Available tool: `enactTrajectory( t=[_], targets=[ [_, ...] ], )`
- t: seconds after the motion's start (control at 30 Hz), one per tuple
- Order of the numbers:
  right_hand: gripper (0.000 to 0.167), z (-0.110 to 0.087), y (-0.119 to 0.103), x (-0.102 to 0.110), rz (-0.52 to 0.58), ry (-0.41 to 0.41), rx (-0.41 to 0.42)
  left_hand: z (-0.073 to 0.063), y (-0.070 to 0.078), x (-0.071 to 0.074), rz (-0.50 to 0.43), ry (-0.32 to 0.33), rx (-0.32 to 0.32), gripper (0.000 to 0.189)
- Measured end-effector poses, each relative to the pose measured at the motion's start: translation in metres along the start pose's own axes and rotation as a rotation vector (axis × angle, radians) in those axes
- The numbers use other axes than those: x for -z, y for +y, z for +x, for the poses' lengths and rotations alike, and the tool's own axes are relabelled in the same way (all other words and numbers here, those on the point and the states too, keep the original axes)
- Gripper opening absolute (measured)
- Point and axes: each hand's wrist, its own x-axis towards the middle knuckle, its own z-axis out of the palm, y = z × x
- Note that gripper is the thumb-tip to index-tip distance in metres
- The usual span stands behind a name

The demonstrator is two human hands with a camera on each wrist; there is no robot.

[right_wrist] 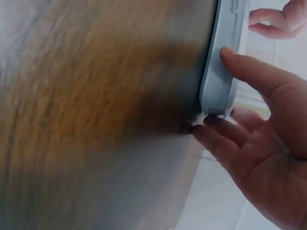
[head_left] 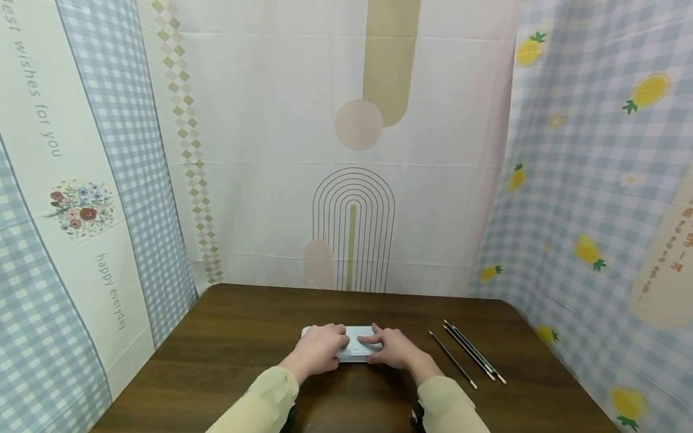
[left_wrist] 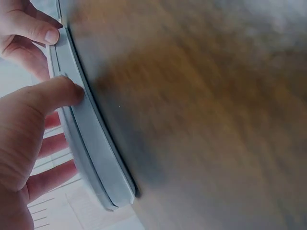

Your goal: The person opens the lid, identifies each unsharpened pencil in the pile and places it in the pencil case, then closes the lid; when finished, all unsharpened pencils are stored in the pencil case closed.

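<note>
A flat, pale blue hinged-looking case [head_left: 353, 355] lies on the dark wooden table in front of me. My left hand [head_left: 320, 347] grips its left part, the thumb [left_wrist: 72, 92] pressed on the long near side and the other fingers over the top. At the right end, my right hand [head_left: 396, 349] holds the case too. In the right wrist view its thumb [right_wrist: 235, 62] sits against the near side wall, while fingers curl round the corner. A thin seam runs along the side of the case [left_wrist: 98, 153]. The inside of the case is hidden.
Several dark pencils with pale ends lie slantwise to the right: one pencil [head_left: 452, 359] apart, the others bunched [head_left: 476, 353]. The wooden table [head_left: 243, 337] ends at a hanging white cloth [head_left: 260, 210] behind, with checked cloths [head_left: 574, 210] at the sides.
</note>
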Motion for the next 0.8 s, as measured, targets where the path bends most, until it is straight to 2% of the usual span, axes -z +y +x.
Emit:
enactTrajectory(
  t=[0.13, 0.27, 0.37, 0.53, 0.63, 0.67, 0.8],
  targets=[
    [0.053, 0.002, -0.005, -0.003, -0.03, -0.004, -0.008, -0.001, -0.002, 0.001, 0.036, 0.009, -0.004, 0.026],
    [0.055, 0.003, -0.006, -0.005, -0.018, -0.006, -0.006, -0.004, -0.005, 0.002, 0.003, 0.01, 0.026, 0.026],
    [0.056, 0.007, 0.002, -0.009, -0.021, -0.004, 0.003, -0.007, -0.007, 0.002, -0.034, 0.019, 0.054, 0.024],
    [0.062, 0.024, 0.029, -0.021, -0.026, 0.004, -0.005, -0.008, -0.01, 0.002, -0.073, 0.04, 0.067, 0.022],
    [0.063, 0.033, 0.049, -0.029, -0.022, 0.012, 0.009, -0.009, -0.011, 0.004, -0.096, 0.042, 0.053, 0.022],
    [0.061, 0.034, 0.056, -0.031, -0.032, 0.02, 0.04, -0.01, -0.012, 0.004, -0.11, 0.037, 0.048, 0.022],
    [0.054, 0.009, 0.033, -0.01, -0.006, 0.013, 0.083, -0.016, -0.017, 0.009, -0.215, -0.001, 0.047, 0.03]
  ],
)
